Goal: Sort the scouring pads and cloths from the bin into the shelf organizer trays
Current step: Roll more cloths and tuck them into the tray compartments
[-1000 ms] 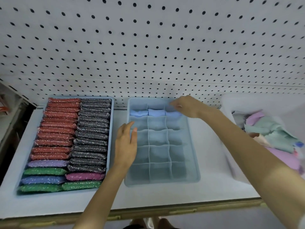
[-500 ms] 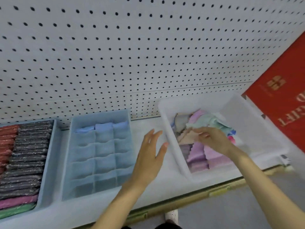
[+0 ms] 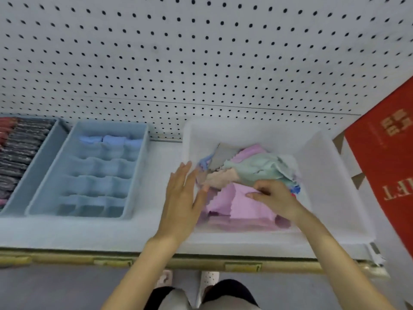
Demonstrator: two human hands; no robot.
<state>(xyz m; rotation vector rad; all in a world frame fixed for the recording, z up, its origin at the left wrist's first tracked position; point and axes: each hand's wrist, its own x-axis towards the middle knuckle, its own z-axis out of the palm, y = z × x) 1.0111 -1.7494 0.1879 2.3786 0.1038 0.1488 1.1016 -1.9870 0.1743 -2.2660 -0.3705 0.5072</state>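
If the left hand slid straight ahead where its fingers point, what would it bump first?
Likely the left wall of the clear bin, since the open left hand points toward the back, close beside it. If the hand is above the rim, the cloths inside come first; depth is unclear.

Bright, flat, even light, seemingly from overhead, washes the white pegboard (image 3: 201,52) pale. The translucent bin (image 3: 324,175) is nearly blown out, and its walls are hard to trace. Shadows are faint: a soft one beside the left hand (image 3: 181,198) and a darker band along the shelf lip (image 3: 201,262). The whole view is soft, with the cloths (image 3: 245,171) and the right hand (image 3: 274,198) slightly smeared. Toward the edges the peg holes stretch into ovals and straight lines bow.
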